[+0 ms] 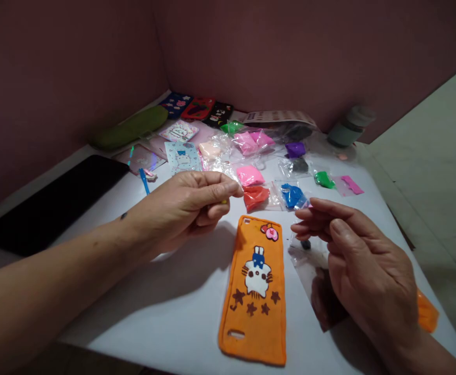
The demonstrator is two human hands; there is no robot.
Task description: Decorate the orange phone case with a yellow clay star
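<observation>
My left hand [200, 200] is closed, its thumb pressed against the curled fingers. A tiny yellow piece [224, 201] shows between those fingers; the rest of it is hidden. Over the right side of the table my right hand [362, 260] is held with its fingers stretched out and the thumb apart, and I see nothing in it. Between and below both hands lies an orange phone case [265, 325], decorated with a white cat in blue, a row of brown stars and a red and pink shape near its far end.
Bags of coloured clay, among them red [256, 198], blue [292, 196] and pink [250, 176], lie beyond the case. A black slab [56, 203] and a blue tool [144, 180] are at left. A jar [347, 130] stands far right. Decorated cases [198, 108] lie by the wall.
</observation>
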